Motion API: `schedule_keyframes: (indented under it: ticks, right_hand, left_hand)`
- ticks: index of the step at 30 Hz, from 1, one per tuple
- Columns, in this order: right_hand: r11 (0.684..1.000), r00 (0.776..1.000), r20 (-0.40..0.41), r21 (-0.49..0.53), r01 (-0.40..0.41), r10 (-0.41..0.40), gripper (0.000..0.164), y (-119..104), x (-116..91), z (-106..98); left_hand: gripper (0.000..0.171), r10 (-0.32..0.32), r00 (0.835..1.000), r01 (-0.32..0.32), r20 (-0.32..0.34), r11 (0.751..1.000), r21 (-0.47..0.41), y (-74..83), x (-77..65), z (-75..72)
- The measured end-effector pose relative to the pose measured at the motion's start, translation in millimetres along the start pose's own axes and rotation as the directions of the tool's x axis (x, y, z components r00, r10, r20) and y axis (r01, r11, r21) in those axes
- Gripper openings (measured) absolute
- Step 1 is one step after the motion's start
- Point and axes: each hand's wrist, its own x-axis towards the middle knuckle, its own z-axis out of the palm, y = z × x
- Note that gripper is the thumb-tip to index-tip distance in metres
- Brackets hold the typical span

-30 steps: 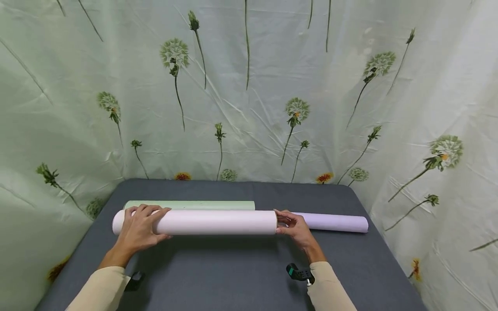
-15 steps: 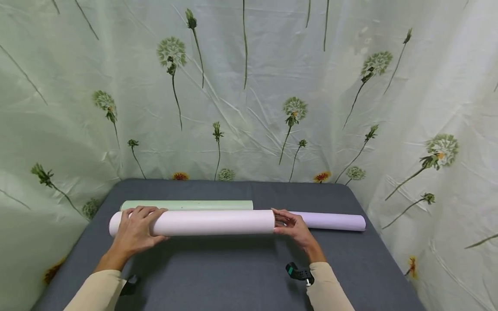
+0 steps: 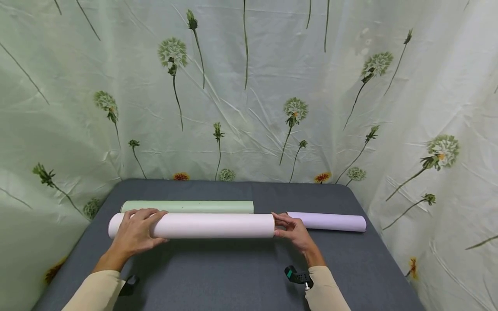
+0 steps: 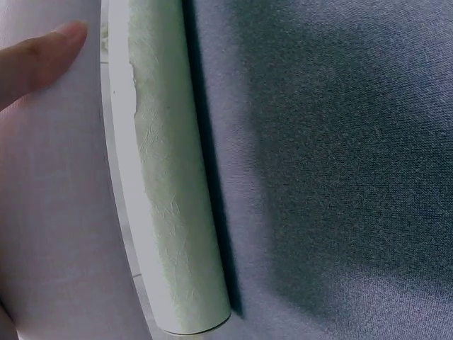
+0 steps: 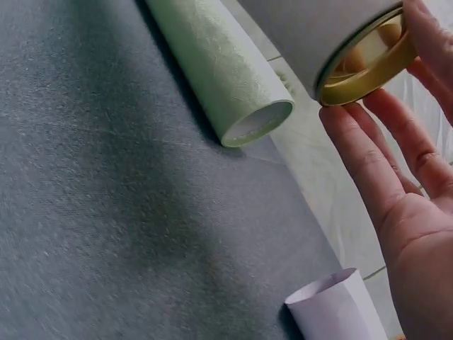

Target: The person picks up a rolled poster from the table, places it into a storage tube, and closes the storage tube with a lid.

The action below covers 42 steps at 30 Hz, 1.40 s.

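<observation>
A pale pink cardboard tube [image 3: 214, 225] lies crosswise above the table, its shadow falling on the cloth below. Near its left end my left hand [image 3: 136, 232] grips it from above, fingers over the top and thumb along the front. At the right end my right hand [image 3: 297, 235] holds the rim between thumb and fingers. In the right wrist view, that end shows a recessed gold metal cap [image 5: 368, 78], with fingertips right at its edge. The left wrist view has a fingertip [image 4: 53, 53] on the tube's side.
Behind the held tube rests a pale green tube [image 3: 190, 207], open at its right end. A thinner lavender paper roll [image 3: 330, 221] lies to the right. The dark grey cloth-covered table [image 3: 218, 276] backs onto a dandelion-print curtain [image 3: 249, 108].
The pink tube and both hands have come slightly down and nearer in the head view, so more of the green tube shows behind. The grip of both hands looks the same.
</observation>
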Motion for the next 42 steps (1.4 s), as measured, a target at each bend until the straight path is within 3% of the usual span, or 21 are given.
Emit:
schedule_keyframes:
  ticks: [7, 18, 23, 27, 30, 32, 37, 39, 42]
  right_hand:
    - [1.0, 1.0, -0.008, 0.014, 0.014, -0.014, 0.06, 7.4, -0.9, 3.8]
    - [1.0, 1.0, -0.03, -0.016, -0.006, 0.005, 0.056, 4.2, -3.3, 4.9]
    - [0.993, 0.998, -0.062, -0.118, -0.02, 0.013, 0.06, -1.3, 2.1, 10.4]
    - [0.959, 0.993, -0.098, -0.266, -0.096, 0.072, 0.062, -8.2, 8.1, 17.4]
    - [0.896, 0.99, -0.092, -0.423, -0.135, 0.106, 0.064, -16.4, 13.2, 24.0]
    - [0.828, 0.992, -0.075, -0.546, -0.123, 0.098, 0.065, -21.7, 16.8, 28.6]
    - [0.585, 1.0, -0.024, -0.81, -0.026, 0.011, 0.068, -30.7, 26.2, 42.4]
    - [0.469, 1.0, -0.012, -0.883, -0.001, -0.02, 0.069, -32.6, 29.4, 49.6]
    - [0.319, 0.998, 0.009, -0.947, 0.029, -0.064, 0.07, -36.1, 33.1, 62.6]
  left_hand:
    - [0.071, 0.016, 0.999, -0.016, -0.04, 1.0, -0.003, -1.2, -3.4, -0.9]
    - [0.073, 0.0, 1.0, 0.0, -0.021, 1.0, -0.02, -2.5, -6.3, 2.5]
    - [0.071, -0.022, 1.0, 0.022, 0.008, 1.0, -0.017, -2.5, -6.3, 0.8]
    - [0.071, -0.036, 0.999, 0.037, 0.02, 0.999, -0.018, -1.8, -5.6, -0.1]
    - [0.071, -0.052, 0.998, 0.053, 0.035, 0.998, -0.028, -0.2, -4.7, 0.0]
    - [0.07, -0.058, 0.997, 0.06, 0.046, 0.998, -0.033, 0.7, -3.8, 0.6]
    - [0.07, -0.059, 0.997, 0.061, 0.049, 0.998, -0.032, 1.8, -2.3, 1.0]
    - [0.07, -0.059, 0.998, 0.06, 0.034, 0.998, -0.03, 1.8, -2.7, 0.8]
    - [0.071, -0.054, 0.998, 0.054, 0.011, 0.998, -0.03, 1.8, -3.6, 0.7]
